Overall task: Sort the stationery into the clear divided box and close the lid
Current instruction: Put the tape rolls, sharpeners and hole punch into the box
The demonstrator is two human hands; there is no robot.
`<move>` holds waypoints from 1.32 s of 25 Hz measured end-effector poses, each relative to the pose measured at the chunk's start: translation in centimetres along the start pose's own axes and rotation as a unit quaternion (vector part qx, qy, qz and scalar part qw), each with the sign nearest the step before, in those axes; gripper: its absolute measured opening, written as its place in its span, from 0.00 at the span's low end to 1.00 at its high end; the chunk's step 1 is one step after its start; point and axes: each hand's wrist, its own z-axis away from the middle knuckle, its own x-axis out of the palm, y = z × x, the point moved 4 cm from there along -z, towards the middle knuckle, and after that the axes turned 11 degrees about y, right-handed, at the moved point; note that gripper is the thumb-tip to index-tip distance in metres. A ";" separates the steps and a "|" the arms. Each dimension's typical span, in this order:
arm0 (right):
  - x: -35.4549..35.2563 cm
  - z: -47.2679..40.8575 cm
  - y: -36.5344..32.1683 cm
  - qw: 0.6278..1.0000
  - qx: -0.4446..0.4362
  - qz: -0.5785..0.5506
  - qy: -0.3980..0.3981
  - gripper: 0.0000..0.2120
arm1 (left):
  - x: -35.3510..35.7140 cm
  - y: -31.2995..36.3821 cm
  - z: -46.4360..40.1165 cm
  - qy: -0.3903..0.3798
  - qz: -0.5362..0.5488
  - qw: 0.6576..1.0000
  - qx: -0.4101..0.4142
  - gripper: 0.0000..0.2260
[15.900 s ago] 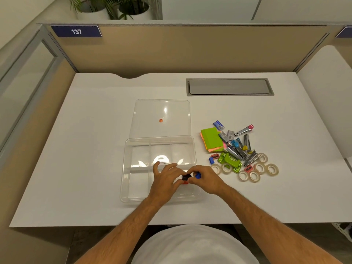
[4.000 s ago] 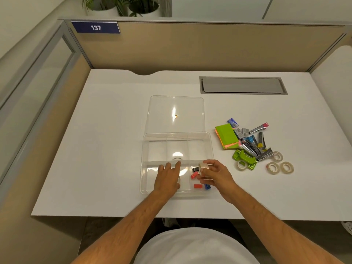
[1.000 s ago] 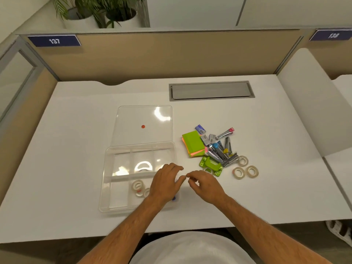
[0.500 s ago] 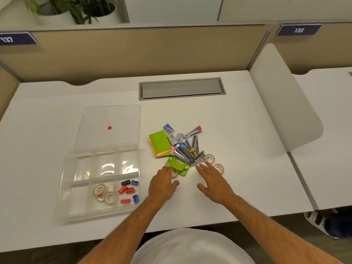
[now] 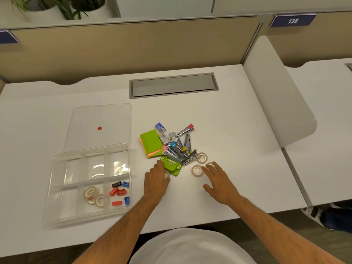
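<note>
Three tape rolls (image 5: 93, 195) sit boxed (three loose (image 5: 197, 170)); both hands (image 5: 221, 182), fingers spread, hold nothing.

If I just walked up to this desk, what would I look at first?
Probably the colourful heap in the middle of the white desk: bright green sticky notes, a lime green tool and a fan of shiny metal clippers. Both hands reach toward it, the left hand by the green tool, the right hand by the tape rolls. To the left sits the clear divided box with tiny red, blue and black bits inside.
</note>
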 end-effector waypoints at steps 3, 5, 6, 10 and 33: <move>-0.6 -0.6 0.7 0.998 0.047 -0.024 0.033 0.26 | -0.1 -0.5 0.2 -0.011 0.005 1.000 -0.002 0.22; -1.1 -1.0 1.3 0.993 0.093 -0.037 0.066 0.21 | -0.1 -1.3 1.0 -0.031 0.036 0.999 -0.005 0.23; -1.2 -1.2 1.6 0.991 0.106 -0.036 0.073 0.19 | 0.0 -1.8 1.5 -0.047 0.051 0.998 -0.001 0.24; -0.7 -2.0 2.5 0.991 0.126 -0.012 0.054 0.21 | -0.4 -3.2 2.6 -0.077 0.095 0.992 0.009 0.27; -1.5 -4.9 -4.2 0.834 0.210 -0.510 0.017 0.25 | -4.5 2.1 2.0 0.016 0.279 0.959 0.044 0.16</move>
